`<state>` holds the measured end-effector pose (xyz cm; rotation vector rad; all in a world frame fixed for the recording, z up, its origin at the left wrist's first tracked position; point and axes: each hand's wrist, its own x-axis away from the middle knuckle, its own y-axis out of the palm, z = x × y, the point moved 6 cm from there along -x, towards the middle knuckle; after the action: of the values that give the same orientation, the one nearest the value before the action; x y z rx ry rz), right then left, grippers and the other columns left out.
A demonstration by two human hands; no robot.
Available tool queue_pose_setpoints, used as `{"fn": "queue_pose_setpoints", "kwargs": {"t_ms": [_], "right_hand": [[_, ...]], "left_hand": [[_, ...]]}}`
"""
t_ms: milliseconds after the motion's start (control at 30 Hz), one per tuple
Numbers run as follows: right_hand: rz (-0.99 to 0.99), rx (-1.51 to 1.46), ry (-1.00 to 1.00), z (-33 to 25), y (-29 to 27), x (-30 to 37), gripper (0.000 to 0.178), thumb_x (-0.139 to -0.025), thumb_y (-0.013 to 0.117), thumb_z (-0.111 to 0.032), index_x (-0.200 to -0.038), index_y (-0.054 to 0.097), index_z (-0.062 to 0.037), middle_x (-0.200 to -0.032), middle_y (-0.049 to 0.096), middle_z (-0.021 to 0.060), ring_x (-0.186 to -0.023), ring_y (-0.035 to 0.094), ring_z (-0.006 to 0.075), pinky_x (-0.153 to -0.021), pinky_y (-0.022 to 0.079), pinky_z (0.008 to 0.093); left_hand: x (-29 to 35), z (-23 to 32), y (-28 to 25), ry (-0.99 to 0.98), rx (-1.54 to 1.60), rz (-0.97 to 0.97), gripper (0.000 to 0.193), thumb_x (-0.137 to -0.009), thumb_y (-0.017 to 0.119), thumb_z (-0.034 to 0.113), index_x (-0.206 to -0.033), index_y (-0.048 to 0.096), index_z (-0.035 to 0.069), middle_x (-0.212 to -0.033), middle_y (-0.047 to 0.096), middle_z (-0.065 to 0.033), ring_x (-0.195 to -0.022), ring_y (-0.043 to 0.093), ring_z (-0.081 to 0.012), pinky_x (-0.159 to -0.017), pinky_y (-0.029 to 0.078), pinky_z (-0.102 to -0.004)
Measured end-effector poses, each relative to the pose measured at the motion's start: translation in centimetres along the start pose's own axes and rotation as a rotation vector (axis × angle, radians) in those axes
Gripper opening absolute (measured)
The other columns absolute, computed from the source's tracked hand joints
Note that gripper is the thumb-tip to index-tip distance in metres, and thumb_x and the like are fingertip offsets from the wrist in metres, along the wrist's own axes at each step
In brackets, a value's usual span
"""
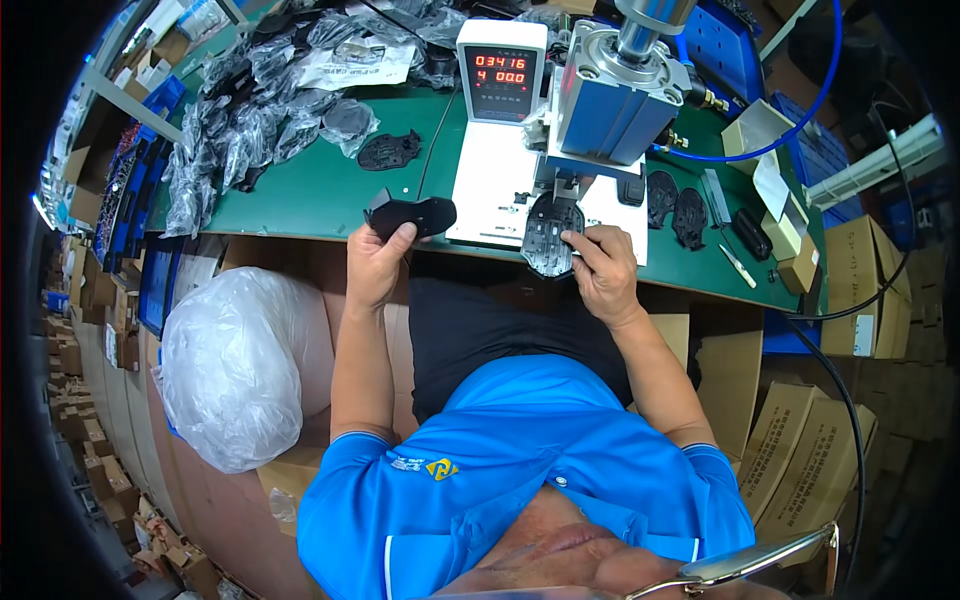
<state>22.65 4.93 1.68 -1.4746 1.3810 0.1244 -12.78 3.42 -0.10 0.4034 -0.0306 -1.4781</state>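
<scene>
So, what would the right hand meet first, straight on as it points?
Most likely the black molded part: the right hand has fingertips at its edge, though contact is hard to judge.

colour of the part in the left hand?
The held part is black; head view shows it best.

Beyond my right hand (pixel 606 272), my green worktop (pixel 300 208) carries a blue press (pixel 612 120); past my left hand (pixel 378 262) lie a black shell (pixel 390 151) and heaped bagged parts (pixel 250 130); rightward of my right hand, two dark plates (pixel 690 218) and a slim white tool (pixel 738 266)
</scene>
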Motion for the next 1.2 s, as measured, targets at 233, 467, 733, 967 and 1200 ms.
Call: {"fn": "queue_pose_setpoints", "kwargs": {"t_ms": [233, 467, 733, 967, 1200], "right_hand": [[0.004, -0.002, 0.002, -0.1, 0.1, 0.0, 0.046, -0.075, 0.09, 0.0, -0.12, 0.086, -0.0086, -0.106, 0.071, 0.0106, -0.1, 0.069, 0.0335, -0.092, 0.052, 0.0461], [0.013, 0.004, -0.003, -0.1, 0.0, 0.0, 0.049, -0.073, 0.09, 0.0, -0.12, 0.086, -0.0091, -0.106, 0.072, 0.0101, -0.1, 0.069, 0.0332, -0.092, 0.052, 0.0463], [0.134, -0.357, 0.357, 1.3, -1.5, 0.3, 0.038, -0.093, 0.071, 0.009, -0.128, 0.082, -0.0032, -0.115, 0.073, 0.0118, -0.102, 0.07, 0.0263, -0.093, 0.056, 0.0369], [0.2, -0.158, 0.415, 1.0, -9.4, 6.1, 0.029, -0.101, 0.071, 0.007, -0.128, 0.08, 0.0004, -0.117, 0.074, 0.0127, -0.108, 0.072, 0.0234, -0.098, 0.055, 0.0325], [0.338, 0.119, 0.739, 6.6, -19.1, 22.8, 0.02, -0.109, 0.068, 0.0, -0.125, 0.079, 0.0026, -0.123, 0.075, 0.0111, -0.119, 0.073, 0.0247, -0.107, 0.056, 0.0368]], "left_hand": [[0.8, -0.1, 0.6, -0.006, -0.107, 0.023, 0.019, -0.11, 0.08, 0.009, -0.123, 0.081, -0.004, -0.114, 0.084, -0.0083, -0.102, 0.077, -0.0161, -0.098, 0.061, -0.0335], [1.6, 0.6, 1.1, -0.01, -0.182, -0.003, 0.018, -0.111, 0.08, 0.012, -0.121, 0.082, -0.004, -0.105, 0.084, -0.0073, -0.096, 0.076, -0.0149, -0.09, 0.061, -0.0324], [2.0, 4.2, 7.6, 0.531, -0.917, -0.163, 0.052, -0.077, 0.077, -0.015, -0.125, 0.08, 0.004, -0.125, 0.078, -0.0151, -0.116, 0.077, -0.0369, -0.098, 0.064, -0.0439], [1.0, 2.1, 15.5, 0.899, -1.097, -0.439, 0.046, -0.083, 0.074, 0.002, -0.129, 0.078, 0.001, -0.128, 0.077, -0.0142, -0.119, 0.076, -0.0345, -0.097, 0.067, -0.0432], [0.0, -0.3, 16.3, 0.916, -1.126, -0.438, 0.04, -0.089, 0.072, 0.007, -0.128, 0.08, 0.0, -0.129, 0.079, -0.0149, -0.122, 0.077, -0.0332, -0.103, 0.066, -0.0433]]}}
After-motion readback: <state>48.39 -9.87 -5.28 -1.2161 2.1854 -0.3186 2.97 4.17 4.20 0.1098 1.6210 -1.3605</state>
